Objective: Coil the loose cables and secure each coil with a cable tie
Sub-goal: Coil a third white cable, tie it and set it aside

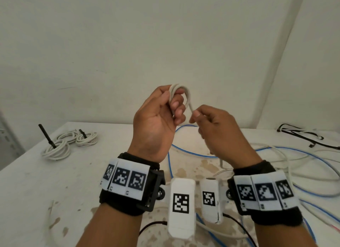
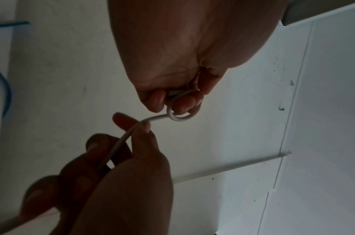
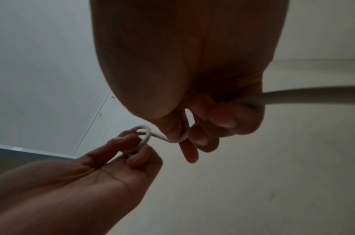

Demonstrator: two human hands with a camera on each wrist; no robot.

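My left hand is raised above the table and grips a small loop of white cable wound round its fingers; the same coil shows at its fingertips in the left wrist view. My right hand pinches that cable's running strand just to the right of the loop. In the right wrist view the white cable passes through the curled right fingers to the loop held by the left fingers.
Several white coils bound with black ties lie at the table's back left. Loose blue cable and white cables sprawl over the middle and right of the table. Black cable ties lie at the far right.
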